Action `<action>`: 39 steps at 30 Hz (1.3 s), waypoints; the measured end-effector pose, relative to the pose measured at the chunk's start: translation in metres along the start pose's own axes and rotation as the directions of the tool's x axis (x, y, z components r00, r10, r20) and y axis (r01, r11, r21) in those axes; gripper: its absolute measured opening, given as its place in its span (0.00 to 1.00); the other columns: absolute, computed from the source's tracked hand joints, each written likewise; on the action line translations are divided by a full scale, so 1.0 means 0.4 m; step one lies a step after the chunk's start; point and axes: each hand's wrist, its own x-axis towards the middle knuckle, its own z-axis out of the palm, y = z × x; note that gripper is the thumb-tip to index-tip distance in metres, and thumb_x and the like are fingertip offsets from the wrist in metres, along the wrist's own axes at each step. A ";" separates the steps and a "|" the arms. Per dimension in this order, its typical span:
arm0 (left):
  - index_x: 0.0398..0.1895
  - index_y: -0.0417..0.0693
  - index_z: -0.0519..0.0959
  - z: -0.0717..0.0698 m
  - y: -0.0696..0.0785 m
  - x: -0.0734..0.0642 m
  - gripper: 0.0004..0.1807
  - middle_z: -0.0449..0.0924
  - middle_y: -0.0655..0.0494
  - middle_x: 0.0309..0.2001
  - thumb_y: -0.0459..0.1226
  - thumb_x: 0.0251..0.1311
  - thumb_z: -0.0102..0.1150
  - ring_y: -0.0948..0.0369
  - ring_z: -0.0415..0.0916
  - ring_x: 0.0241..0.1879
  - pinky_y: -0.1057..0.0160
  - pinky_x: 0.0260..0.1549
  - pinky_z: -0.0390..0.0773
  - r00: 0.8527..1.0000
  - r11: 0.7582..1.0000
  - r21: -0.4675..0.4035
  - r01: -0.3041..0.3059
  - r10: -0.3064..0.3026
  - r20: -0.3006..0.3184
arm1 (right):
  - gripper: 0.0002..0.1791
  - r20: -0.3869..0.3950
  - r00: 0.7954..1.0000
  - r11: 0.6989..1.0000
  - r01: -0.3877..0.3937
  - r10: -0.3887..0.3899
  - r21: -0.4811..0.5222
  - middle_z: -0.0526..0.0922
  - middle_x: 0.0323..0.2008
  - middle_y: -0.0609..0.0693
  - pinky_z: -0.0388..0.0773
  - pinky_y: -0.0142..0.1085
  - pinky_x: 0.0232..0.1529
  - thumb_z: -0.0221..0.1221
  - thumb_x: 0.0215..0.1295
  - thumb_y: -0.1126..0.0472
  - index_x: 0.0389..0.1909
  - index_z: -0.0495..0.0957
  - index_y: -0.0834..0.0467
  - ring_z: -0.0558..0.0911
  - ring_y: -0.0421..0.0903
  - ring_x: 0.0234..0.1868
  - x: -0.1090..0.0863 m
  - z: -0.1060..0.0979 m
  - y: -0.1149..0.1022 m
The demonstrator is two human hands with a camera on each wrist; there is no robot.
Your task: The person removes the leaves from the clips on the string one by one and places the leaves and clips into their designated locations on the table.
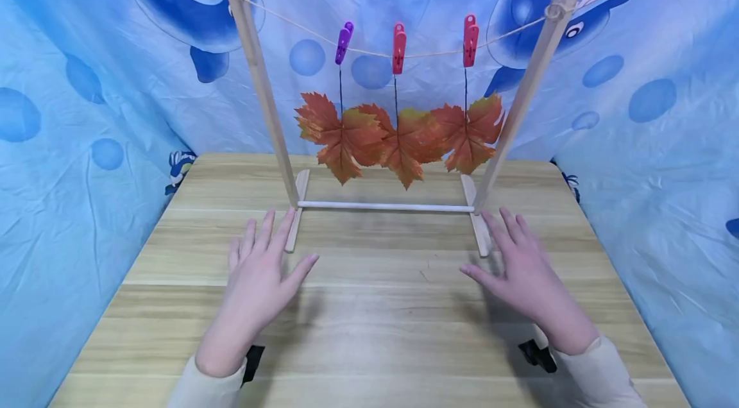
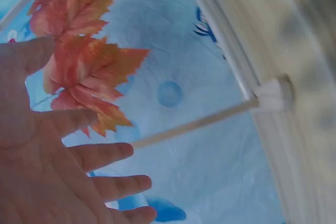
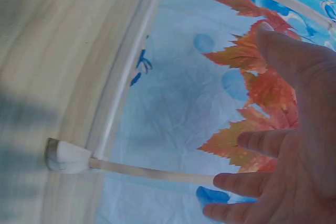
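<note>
Head view: a wooden frame (image 1: 262, 87) stands upright on the table (image 1: 369, 337), between and just beyond both hands. Its long axis goes left to right, same as the white crossbar (image 1: 381, 206) down low, while the two feet (image 1: 292, 235) point front to back. A string (image 1: 430, 56) sags between the post tops, with a purple peg (image 1: 344, 43) and two red pegs (image 1: 399, 49) on it. Three orange leaves (image 1: 342, 138) hang from those, stems up, tips down, edges overlapping. Left hand (image 1: 256, 286) and right hand (image 1: 528, 273) both have fingers spread apart, each right by a foot; can't tell if they're touching.

Left wrist cam: everything's sideways, so leaf tips point right, toward the table. Fingers are fanned out, and a post runs from the foot to behind them.

Right wrist cam: basically mirrored. Leaf tips point left, fingers and thumb well apart in front of the leaves.
</note>
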 end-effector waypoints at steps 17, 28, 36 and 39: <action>0.72 0.47 0.71 -0.021 0.181 0.116 0.29 0.72 0.52 0.68 0.47 0.72 0.59 0.56 0.67 0.68 0.47 0.64 0.67 0.948 0.857 -0.408 -0.315 0.264 -0.178 | 0.46 -0.243 0.944 0.954 0.263 -0.223 0.146 0.70 0.70 0.58 0.67 0.57 0.64 0.76 0.56 0.58 0.75 0.67 0.56 0.69 0.59 0.69 0.098 -0.129 -0.075; 0.66 0.44 0.77 -0.038 0.265 0.188 0.24 0.79 0.56 0.62 0.44 0.73 0.59 0.59 0.76 0.59 0.55 0.57 0.75 0.940 0.765 -0.546 -0.340 0.300 -0.164 | 0.42 -0.441 0.837 0.910 0.404 -0.326 0.096 0.82 0.59 0.53 0.73 0.31 0.56 0.81 0.43 0.69 0.64 0.79 0.60 0.83 0.55 0.52 0.178 -0.222 -0.120; 0.59 0.42 0.82 -0.045 0.319 0.240 0.18 0.83 0.56 0.56 0.40 0.71 0.61 0.61 0.79 0.55 0.60 0.54 0.76 0.944 0.692 -0.644 -0.326 0.269 -0.189 | 0.34 -0.463 0.842 0.900 0.395 -0.276 0.183 0.84 0.53 0.54 0.75 0.28 0.53 0.75 0.50 0.76 0.61 0.81 0.62 0.80 0.39 0.47 0.228 -0.283 -0.164; 0.58 0.40 0.82 -0.046 0.338 0.262 0.17 0.83 0.54 0.55 0.38 0.71 0.62 0.59 0.80 0.54 0.62 0.55 0.75 0.941 0.671 -0.662 -0.335 0.272 -0.201 | 0.32 -0.464 0.848 0.894 0.391 -0.257 0.220 0.84 0.53 0.55 0.77 0.30 0.52 0.74 0.51 0.78 0.60 0.81 0.65 0.80 0.36 0.48 0.247 -0.303 -0.177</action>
